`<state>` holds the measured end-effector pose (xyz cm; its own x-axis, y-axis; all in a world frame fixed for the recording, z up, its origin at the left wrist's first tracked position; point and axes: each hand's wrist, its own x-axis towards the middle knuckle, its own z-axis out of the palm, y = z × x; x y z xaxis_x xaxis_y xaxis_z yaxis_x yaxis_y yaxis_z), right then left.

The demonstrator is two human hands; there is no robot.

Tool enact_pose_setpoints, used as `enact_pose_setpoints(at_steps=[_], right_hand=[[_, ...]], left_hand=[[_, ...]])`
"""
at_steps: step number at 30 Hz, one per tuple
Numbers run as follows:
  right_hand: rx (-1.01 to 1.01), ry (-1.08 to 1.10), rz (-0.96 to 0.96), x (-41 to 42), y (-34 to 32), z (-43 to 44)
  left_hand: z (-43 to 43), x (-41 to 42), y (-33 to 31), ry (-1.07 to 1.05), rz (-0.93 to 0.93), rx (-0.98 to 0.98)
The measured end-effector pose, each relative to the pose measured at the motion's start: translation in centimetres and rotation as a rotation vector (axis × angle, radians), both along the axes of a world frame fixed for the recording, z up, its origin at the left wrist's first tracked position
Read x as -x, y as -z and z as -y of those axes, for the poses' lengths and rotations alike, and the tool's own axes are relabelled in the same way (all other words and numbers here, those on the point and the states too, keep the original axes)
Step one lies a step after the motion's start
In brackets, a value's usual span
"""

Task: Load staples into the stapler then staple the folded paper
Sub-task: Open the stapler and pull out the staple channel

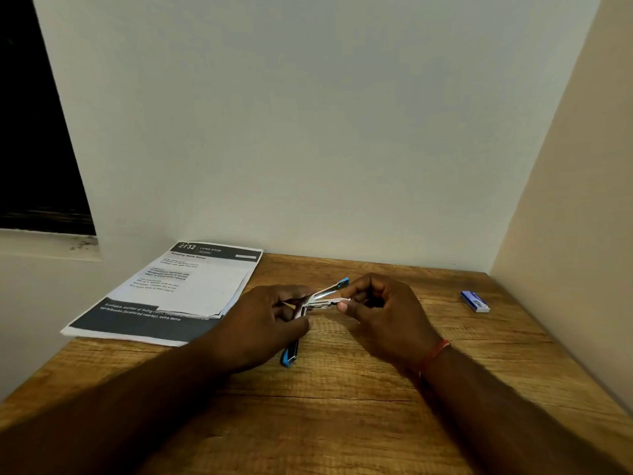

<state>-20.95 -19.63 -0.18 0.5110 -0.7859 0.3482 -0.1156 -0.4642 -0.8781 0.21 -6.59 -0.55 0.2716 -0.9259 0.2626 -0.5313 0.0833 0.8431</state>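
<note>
Home corner, wooden desk (342, 423), plain walls (308, 132), "Living Room" sheet (164, 303)

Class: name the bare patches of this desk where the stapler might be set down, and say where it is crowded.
Bare wood lies between the right hand and the staple box, and along the near edge of the desk between the forearms. The far-left corner is crowded: printed sheet and folded paper. The open stapler fills the centre.
</note>
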Motion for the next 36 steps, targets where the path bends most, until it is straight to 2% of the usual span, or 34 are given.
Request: enact_pose_setpoints(at_steps=[5, 8, 12, 18, 25, 27, 29, 32, 36], right_hand=[[0.064, 0.000, 0.002, 0.0, 0.3, 0.3], [0.090, 0.011, -0.103, 0.2, -0.1, 0.0], [0.100, -0.018, -0.244, 0.5, -0.3, -0.3], [-0.017, -0.192, -0.198, 0.5, 0.3, -0.1], [0.016, -0.168, -0.214, 0.2, 0.6, 0.0], [-0.005, -0.166, -0.162, 0.2, 0.6, 0.0], [-0.047, -0.169, -0.098, 0.1, 0.4, -0.4], [-0.062, -0.152, -0.053, 0.0, 0.1, -0.9], [0.119, -0.087, -0.081, 0.2, -0.1, -0.5]], left_hand=[[-0.4, 0.1, -0.5, -0.034, 0.034, 0.040], [-0.6, -0.1, -0.5, -0.019, 0.107, 0.049], [-1.1, 0.2, -0.8, -0.007, 0.298, -0.011], [-0.9, 0.3, -0.9, 0.004, 0.306, -0.054], [-0.7, 0.0, -0.5, -0.014, 0.418, 0.015], [-0.5, -0.1, -0.1, -0.028, 0.341, 0.033], [-0.1, -0.2, 0.4, -0.034, 0.176, 0.058], [0.1, 0.0, 0.5, -0.078, 0.126, 0.085], [0.7, -0.3, 0.7, -0.135, 0.044, 0.067]])
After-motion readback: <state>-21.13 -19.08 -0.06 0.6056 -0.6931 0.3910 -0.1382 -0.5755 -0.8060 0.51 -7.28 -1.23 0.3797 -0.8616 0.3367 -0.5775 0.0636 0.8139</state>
